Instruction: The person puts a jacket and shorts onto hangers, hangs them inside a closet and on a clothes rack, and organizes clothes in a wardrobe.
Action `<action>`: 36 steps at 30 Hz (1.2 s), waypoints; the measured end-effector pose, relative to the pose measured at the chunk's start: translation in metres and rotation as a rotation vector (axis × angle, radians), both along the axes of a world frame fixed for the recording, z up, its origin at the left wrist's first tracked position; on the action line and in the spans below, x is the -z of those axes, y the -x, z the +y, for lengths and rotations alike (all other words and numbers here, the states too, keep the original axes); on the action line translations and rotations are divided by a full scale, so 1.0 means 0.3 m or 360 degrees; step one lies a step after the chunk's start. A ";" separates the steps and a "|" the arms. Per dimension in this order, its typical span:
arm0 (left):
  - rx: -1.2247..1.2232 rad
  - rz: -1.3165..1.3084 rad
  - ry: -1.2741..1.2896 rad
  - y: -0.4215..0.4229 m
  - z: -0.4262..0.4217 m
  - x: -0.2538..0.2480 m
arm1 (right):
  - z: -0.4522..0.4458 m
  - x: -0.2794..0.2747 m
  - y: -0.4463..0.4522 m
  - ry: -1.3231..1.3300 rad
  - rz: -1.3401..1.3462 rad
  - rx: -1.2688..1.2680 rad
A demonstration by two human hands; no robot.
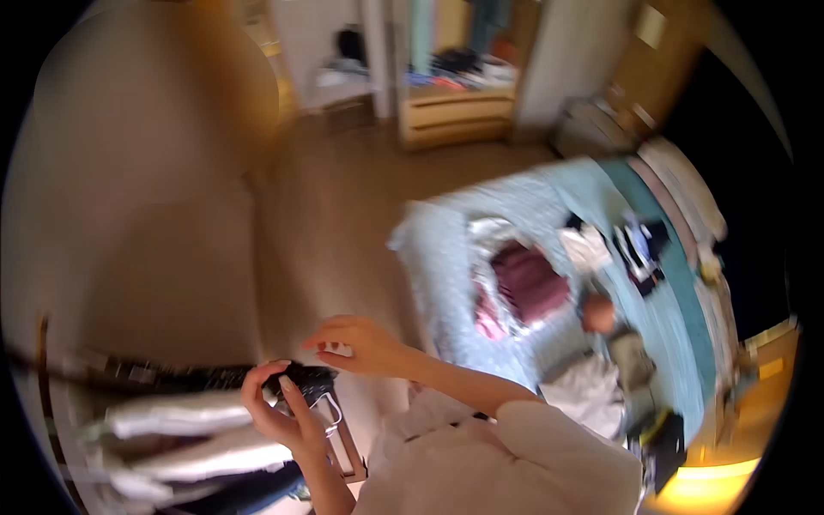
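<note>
At the lower left, my left hand is at the end of a clothes rack, its thumb and fingers curved round a dark, black item whose kind I cannot make out. A white hanger shows just beside this hand. My right hand reaches across in front of my body, slightly above and to the right of the black item. Its fingers are loosely bent with a gap between them, and nothing shows in them. Light-coloured clothes hang on the rack below my left hand.
A bed with a pale blue cover stands to the right, bearing a maroon folded garment, dark and white clothes and a grey garment. A wooden drawer unit is at the back. A lamp glows lower right.
</note>
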State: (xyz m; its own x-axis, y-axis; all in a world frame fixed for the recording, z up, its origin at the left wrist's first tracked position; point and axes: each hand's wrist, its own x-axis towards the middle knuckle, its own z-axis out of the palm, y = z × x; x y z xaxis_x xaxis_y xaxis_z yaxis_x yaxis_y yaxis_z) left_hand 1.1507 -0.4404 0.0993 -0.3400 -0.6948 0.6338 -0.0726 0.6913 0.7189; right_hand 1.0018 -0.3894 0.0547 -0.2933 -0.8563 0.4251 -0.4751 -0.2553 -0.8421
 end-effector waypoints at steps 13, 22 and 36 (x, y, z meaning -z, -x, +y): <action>0.1422 -0.0406 -0.0090 0.979 -0.021 0.079 | 0.305 0.073 0.631 -0.0193 -0.0383 0.1084; 0.1349 -0.0394 -0.0215 1.417 -0.583 0.168 | -0.077 0.065 1.123 0.0008 -0.0380 0.1071; 0.1644 -0.0604 -0.0415 2.399 -1.155 0.278 | -0.219 0.287 1.884 -0.0187 -0.0676 0.2093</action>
